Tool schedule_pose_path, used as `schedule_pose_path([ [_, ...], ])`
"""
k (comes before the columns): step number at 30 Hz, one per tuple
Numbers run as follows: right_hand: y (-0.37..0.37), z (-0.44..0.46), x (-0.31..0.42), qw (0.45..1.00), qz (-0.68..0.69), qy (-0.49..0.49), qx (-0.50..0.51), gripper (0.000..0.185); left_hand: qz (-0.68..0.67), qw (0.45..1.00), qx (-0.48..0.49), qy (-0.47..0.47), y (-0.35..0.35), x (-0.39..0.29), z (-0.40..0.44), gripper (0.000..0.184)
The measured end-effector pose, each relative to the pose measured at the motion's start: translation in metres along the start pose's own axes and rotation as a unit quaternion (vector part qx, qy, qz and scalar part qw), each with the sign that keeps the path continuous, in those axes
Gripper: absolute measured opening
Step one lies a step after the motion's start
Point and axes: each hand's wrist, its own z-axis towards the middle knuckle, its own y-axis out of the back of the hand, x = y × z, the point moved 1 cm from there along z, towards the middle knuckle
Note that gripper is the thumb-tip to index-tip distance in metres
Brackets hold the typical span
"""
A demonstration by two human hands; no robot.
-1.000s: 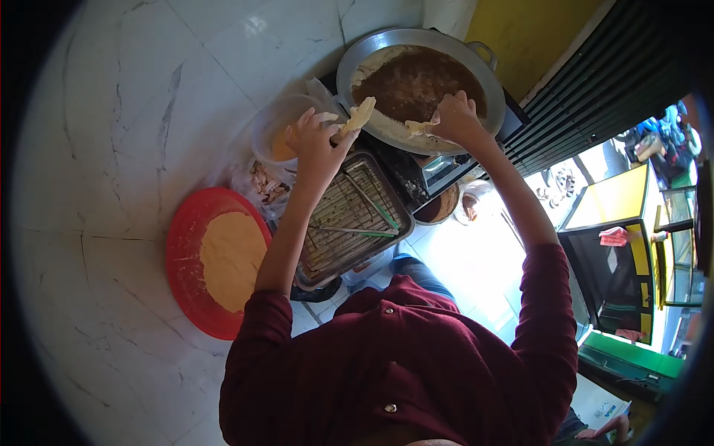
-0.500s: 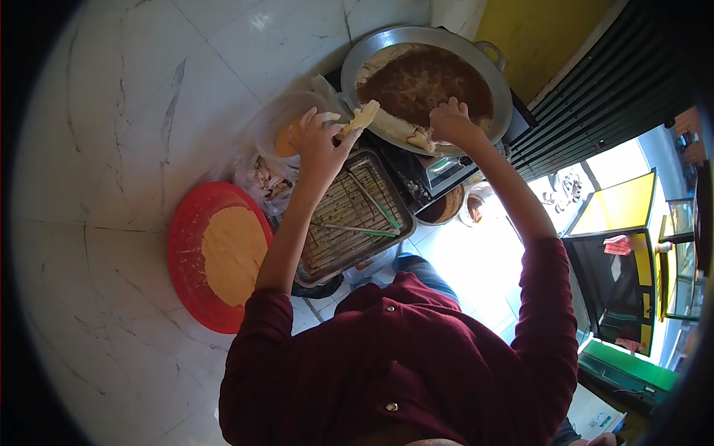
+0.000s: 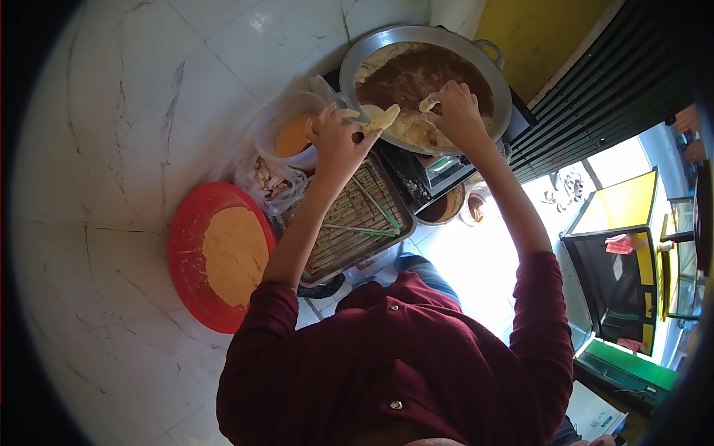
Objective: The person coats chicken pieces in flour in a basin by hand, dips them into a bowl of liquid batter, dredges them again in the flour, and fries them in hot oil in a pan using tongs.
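Observation:
In my left hand (image 3: 338,147), pinched at the fingertips, is a pale, batter-coated piece of food (image 3: 383,119), held beside the wok's near rim. The large metal wok (image 3: 500,89) contains bubbling brown oil (image 3: 428,74), with pale foam and coated pieces along its near side. Over the oil is my right hand (image 3: 457,115), its fingers curled and coated with batter; whether they hold anything I cannot make out. Just beyond my left hand stands a clear plastic tub (image 3: 269,123) with orange-yellow liquid in it.
A red basin (image 3: 182,256) of pale flour lies to the left, near a plastic bag (image 3: 271,182) of raw-looking pieces. Tongs with green ends (image 3: 387,217) rest on a wire rack tray (image 3: 320,256). Dark slatted shutters (image 3: 595,111) flank the wok.
My left hand has moved right, bringing the coated piece nearer the wok. My right hand has lifted away from the oil's near edge, and foam has spread there.

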Motion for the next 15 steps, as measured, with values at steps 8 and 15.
schedule_pose_path([
  [8, -0.016, -0.009, 0.026, 0.977, 0.083, 0.165, -0.104, 0.034, 0.035, 0.998, -0.035, -0.042, -0.009, -0.014, 0.006, 0.039],
  [15, -0.029, -0.001, 0.025, 0.972, 0.077, 0.196, -0.106, 0.033, 0.074, 0.995, -0.047, -0.041, -0.017, -0.021, 0.013, 0.041],
])
